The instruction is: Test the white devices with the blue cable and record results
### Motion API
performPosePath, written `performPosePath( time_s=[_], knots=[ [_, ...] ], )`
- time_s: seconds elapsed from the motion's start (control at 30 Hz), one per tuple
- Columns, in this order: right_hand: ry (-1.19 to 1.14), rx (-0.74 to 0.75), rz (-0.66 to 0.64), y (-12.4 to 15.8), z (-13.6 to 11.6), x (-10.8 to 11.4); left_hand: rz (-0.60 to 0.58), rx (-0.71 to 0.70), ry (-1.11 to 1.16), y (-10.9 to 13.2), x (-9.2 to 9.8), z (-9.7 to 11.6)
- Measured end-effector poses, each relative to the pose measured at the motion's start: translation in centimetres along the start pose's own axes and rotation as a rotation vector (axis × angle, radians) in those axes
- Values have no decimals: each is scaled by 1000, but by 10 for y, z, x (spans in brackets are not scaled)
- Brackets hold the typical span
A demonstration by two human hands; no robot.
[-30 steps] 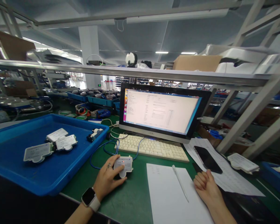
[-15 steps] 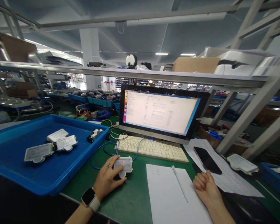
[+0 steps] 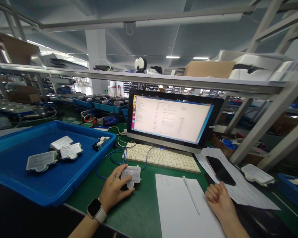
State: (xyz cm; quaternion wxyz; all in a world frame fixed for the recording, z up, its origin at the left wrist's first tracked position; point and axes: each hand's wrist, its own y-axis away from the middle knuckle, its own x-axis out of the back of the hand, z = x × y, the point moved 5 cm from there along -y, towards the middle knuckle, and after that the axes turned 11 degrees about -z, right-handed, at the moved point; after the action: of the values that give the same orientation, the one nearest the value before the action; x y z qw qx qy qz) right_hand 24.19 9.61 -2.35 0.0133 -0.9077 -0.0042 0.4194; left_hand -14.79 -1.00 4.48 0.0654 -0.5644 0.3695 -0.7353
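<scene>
Well, nearest of all, in front of the keyboard's (image 3: pixel 161 157) left end, a smartwatch (image 3: pixel 94 209) with a pale strap sits on the left wrist. In front of the keyboard's right end, the right-hand grip (image 3: pixel 220 200) is curled in, fingers folded toward the palm; whether anything is inside it I cannot tell. To its left, still in front of the keyboard, lies a white sheet (image 3: pixel 173 215) with a pen (image 3: pixel 191 195) slanting across it.

A little farther on, the left-hand grip (image 3: pixel 116 188) is partly closed around a white module (image 3: pixel 134 178), one fingertip on the upper face. That module is on the green desk (image 3: pixel 134 215), just in front of the keyboard's left end, with red light showing on it. A blue cable (image 3: pixel 147 158) loops beside it and over the keyboard.

Left of the keyboard is a blue tray (image 3: pixel 52 200) holding three other modules (image 3: pixel 41 161). Right of the keyboard, a phone (image 3: pixel 220 170) rests on printed paper (image 3: pixel 258 198), with another white unit (image 3: pixel 257 174) beyond it.

Directly behind the keyboard stands a lit monitor (image 3: pixel 171 119); higher up behind that, a shelf (image 3: pixel 149 76) carries a cardboard box (image 3: pixel 208 68).
</scene>
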Motion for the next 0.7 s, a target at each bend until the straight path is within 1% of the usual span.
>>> performPosePath(
  time_s=[0.1, 0.4, 0.6, 0.7],
  knots=[
    [4, 11, 3, 0, 0, 1, -1, -10, -2, 0, 0, 0],
    [-58, -9, 116, 6, 0, -5, -20, -14, 4, 2, -3, -1],
    [-31, 22, 101, 5, -1, -5, -19, -7, -7, 1, -2, 0],
    [-58, 13, 117, 6, -1, -7, -13, -16, -7, 0, 0, 1]
  ],
)
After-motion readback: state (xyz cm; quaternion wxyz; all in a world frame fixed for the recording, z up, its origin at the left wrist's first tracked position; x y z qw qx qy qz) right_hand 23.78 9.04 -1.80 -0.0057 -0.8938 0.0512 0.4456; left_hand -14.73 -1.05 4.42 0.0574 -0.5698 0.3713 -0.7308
